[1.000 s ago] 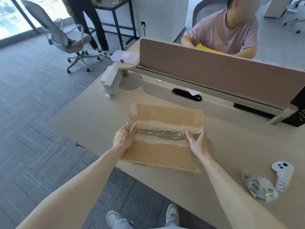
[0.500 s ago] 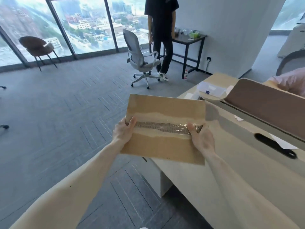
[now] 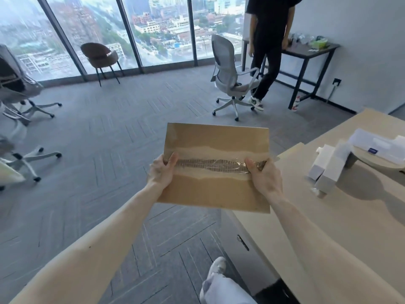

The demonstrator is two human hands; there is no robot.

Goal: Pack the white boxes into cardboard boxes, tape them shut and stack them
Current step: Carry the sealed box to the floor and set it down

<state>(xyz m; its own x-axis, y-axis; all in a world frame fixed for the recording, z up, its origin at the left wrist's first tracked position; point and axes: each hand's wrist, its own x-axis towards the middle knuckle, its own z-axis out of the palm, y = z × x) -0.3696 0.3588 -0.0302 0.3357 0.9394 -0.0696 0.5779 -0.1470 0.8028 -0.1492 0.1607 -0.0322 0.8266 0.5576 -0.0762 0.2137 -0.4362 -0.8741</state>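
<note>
A flat brown cardboard box point(image 3: 215, 139), its top seam covered by a strip of clear tape over torn paper, hangs in the air over the carpet, left of the desk. My left hand point(image 3: 161, 171) grips its left edge at the taped seam, thumb on top. My right hand point(image 3: 263, 175) grips the right edge the same way. Two white boxes point(image 3: 328, 170) lie on the beige desk point(image 3: 328, 216) at the right, apart from both hands.
A grey office chair point(image 3: 230, 80) stands on the carpet ahead, and a person in black point(image 3: 269, 40) stands by a dark side table point(image 3: 311, 51). A brown chair point(image 3: 98, 55) is near the windows. More chairs point(image 3: 17, 95) stand at the left. White packets point(image 3: 377, 145) lie on a raised shelf.
I have lifted the taped cardboard box off the desk and carried it left, out over the floor. My view has turned left toward the windows.
</note>
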